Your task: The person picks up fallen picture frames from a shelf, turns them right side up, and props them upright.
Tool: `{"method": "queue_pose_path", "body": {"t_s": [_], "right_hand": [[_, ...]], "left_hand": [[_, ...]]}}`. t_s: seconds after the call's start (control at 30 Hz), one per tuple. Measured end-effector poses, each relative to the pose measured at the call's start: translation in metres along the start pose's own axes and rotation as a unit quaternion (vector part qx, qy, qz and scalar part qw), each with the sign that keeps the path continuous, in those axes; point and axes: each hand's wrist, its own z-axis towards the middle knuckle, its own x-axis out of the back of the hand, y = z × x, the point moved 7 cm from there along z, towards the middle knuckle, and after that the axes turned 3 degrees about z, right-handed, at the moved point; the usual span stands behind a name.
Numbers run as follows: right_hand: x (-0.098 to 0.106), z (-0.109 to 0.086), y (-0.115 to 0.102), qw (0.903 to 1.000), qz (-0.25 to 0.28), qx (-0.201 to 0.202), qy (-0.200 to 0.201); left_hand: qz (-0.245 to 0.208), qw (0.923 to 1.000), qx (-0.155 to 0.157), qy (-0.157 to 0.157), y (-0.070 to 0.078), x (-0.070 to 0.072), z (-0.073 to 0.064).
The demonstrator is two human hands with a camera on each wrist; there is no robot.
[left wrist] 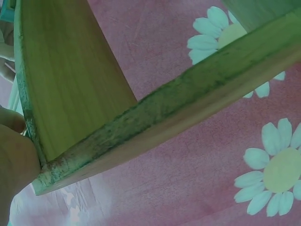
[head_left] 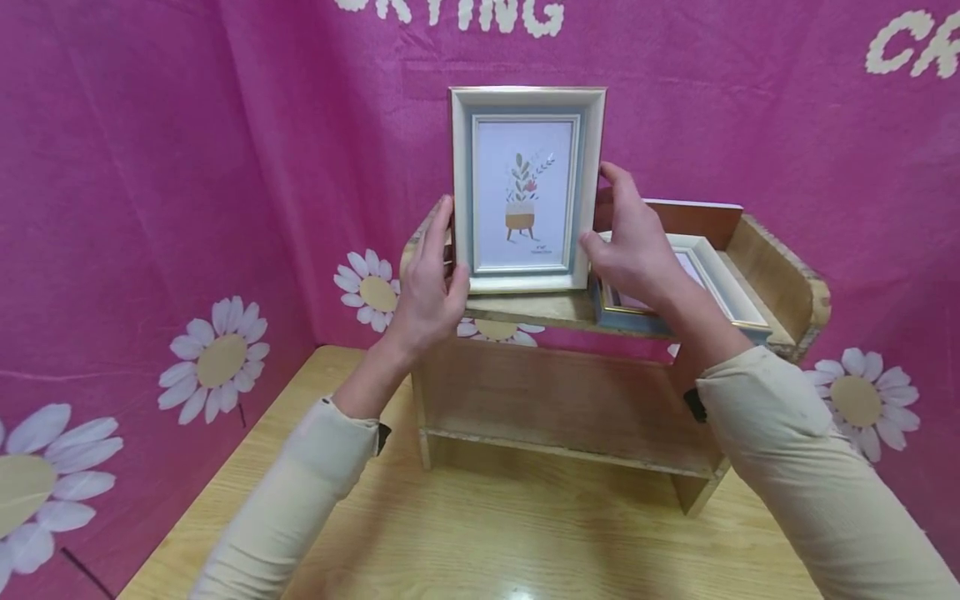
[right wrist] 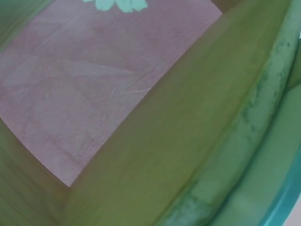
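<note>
A picture frame (head_left: 462, 167) with a cream and pale blue border and a potted-plant print stands upright at the left of the wooden shelf's top board. My left hand (head_left: 429, 292) holds its lower left edge, the thumb toward the front. On the opposite side my right hand (head_left: 633, 242) grips the right edge, thumb on the front border. In the left wrist view, part of the left hand (left wrist: 16, 165) shows beside the shelf's corner. Behind my right forearm a second picture frame (head_left: 723, 283) lies flat on the board, partly covered.
The small wooden shelf (head_left: 562, 392) has a raised side panel (head_left: 780, 275) at right and stands on a wood-grain table (head_left: 480, 533). A reddish-brown panel (head_left: 690, 221) with a white top edge stands at its back. Pink cloth (head_left: 315, 125) with daisies hangs behind and at left.
</note>
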Motion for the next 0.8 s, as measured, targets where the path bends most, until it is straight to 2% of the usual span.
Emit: {"method": "queue_pose_path", "body": {"t_s": [0.2,0.4,0.6,0.8], "right_hand": [[-0.002,0.002,-0.002,0.9984,-0.043,0.034,0.014],[-0.006,0.005,0.001,0.9978,-0.062,0.02,-0.001],[-0.011,0.011,0.001,0.9965,-0.079,-0.013,-0.024],[-0.01,0.015,0.004,0.994,-0.1,-0.031,-0.033]], "left_hand": [[0.007,0.9988,-0.046,0.016,0.004,-0.002,-0.009],[0.046,0.9932,-0.099,0.041,0.01,-0.003,-0.018],[0.086,0.9886,-0.109,0.058,0.017,-0.002,-0.021],[0.098,0.9845,-0.129,0.066,0.032,-0.006,-0.024]]}}
